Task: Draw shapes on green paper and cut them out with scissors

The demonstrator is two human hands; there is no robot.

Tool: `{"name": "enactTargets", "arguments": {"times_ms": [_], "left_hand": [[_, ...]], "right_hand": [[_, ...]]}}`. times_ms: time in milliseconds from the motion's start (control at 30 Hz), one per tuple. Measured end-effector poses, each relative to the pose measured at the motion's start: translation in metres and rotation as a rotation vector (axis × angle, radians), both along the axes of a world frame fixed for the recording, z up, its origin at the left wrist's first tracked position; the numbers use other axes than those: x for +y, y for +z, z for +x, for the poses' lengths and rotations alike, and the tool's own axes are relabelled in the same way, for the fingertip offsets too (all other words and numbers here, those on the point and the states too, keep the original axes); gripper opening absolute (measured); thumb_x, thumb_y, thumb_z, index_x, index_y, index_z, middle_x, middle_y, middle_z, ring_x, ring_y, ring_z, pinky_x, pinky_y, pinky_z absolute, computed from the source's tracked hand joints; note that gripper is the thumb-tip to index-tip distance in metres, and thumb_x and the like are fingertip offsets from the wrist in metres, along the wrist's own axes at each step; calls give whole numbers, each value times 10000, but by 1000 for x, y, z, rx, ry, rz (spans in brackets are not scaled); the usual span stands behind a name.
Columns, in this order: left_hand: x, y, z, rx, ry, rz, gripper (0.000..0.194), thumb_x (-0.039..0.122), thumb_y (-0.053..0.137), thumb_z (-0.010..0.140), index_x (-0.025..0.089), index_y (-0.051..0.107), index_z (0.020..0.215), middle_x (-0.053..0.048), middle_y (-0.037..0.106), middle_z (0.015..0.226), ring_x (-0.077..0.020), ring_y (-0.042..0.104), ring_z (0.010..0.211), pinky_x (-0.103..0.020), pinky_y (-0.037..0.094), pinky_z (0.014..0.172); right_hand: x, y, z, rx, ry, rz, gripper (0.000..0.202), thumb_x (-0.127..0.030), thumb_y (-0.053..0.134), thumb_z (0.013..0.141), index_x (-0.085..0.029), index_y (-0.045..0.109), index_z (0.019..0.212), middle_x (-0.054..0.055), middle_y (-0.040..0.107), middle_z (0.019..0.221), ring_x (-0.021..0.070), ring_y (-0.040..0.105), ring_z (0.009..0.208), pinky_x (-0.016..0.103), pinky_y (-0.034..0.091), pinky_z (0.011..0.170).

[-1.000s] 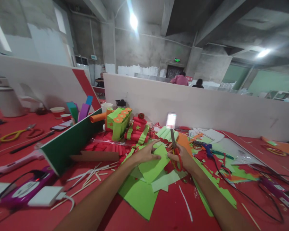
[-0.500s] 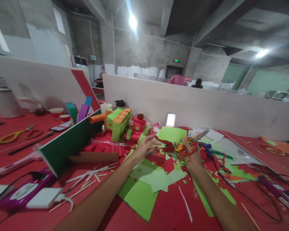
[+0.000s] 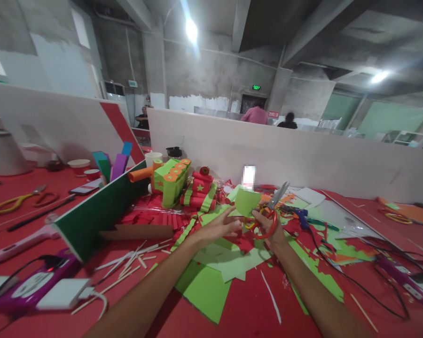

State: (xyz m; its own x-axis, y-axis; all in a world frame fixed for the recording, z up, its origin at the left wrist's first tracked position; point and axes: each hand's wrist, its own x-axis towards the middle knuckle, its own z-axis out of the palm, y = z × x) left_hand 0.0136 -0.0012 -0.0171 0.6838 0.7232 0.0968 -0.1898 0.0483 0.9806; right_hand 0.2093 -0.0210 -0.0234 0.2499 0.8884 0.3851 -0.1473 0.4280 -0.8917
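Note:
My right hand [image 3: 270, 230] is closed on scissors [image 3: 275, 199] with red and yellow handles, their blades pointing up and to the right. A green paper piece [image 3: 247, 203] stands upright between my hands, and the right fingertips touch its lower right edge. My left hand [image 3: 221, 227] is just left of the scissors handles, its fingers apart; its upper fingers reach the paper's left edge, and whether they grip it is unclear. Pale green sheets [image 3: 229, 265] and a brighter green sheet [image 3: 206, 291] lie below my hands on the red table [image 3: 254, 305].
Red and green paper rolls [image 3: 200, 188] and a green-orange paper bundle [image 3: 172, 180] stand behind left. A dark green board [image 3: 98, 211] rises at left. A blue glue gun [image 3: 301, 213] and its cable lie right. A lit phone [image 3: 248, 177] leans against the white partition [image 3: 303, 155].
The green paper has turned and now appears narrower. The scissors have tilted more upright and shifted left with my right hand. My left hand has moved slightly lower.

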Motion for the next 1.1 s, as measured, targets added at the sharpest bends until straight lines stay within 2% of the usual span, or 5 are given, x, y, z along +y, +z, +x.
{"name": "enactTargets", "arguments": {"times_ms": [200,400,633,833,1100], "left_hand": [[12,-3,6,-37,243,75,533,386,759,689,139,582,1128,-105,692,951,-198,647,827,-320,513,759],[26,-9,7,-87,440,79,509,355,746,680,159,532,1098,-21,641,827,-126,591,683,-216,465,577],[26,-7,2,-18,359,176,412,397,674,738,144,569,1045,-6,602,758,-107,532,619,-219,435,556],[28,-10,1,58,422,273,338,482,624,776,155,556,830,45,480,638,-85,460,544,-213,383,521],[24,-14,5,26,273,252,534,385,690,748,173,476,1188,-6,578,792,-137,577,701,-260,456,653]], "right_hand": [[-1,-3,-7,-196,-7,-65,484,-401,823,570,-192,554,914,19,650,753,187,630,677,293,521,616],[-4,-9,-13,-238,97,-166,552,-453,817,584,-181,528,968,12,648,692,188,633,602,287,515,554],[-5,-2,-6,-210,105,-183,558,-490,811,564,-194,530,945,-30,607,639,156,615,527,262,507,510],[-7,1,-7,-268,62,-160,506,-458,817,557,-193,540,887,-23,597,648,146,586,515,263,487,506],[-7,3,-3,-399,-82,-37,407,-442,751,657,-197,545,910,-31,534,639,136,511,529,258,453,511]]}}
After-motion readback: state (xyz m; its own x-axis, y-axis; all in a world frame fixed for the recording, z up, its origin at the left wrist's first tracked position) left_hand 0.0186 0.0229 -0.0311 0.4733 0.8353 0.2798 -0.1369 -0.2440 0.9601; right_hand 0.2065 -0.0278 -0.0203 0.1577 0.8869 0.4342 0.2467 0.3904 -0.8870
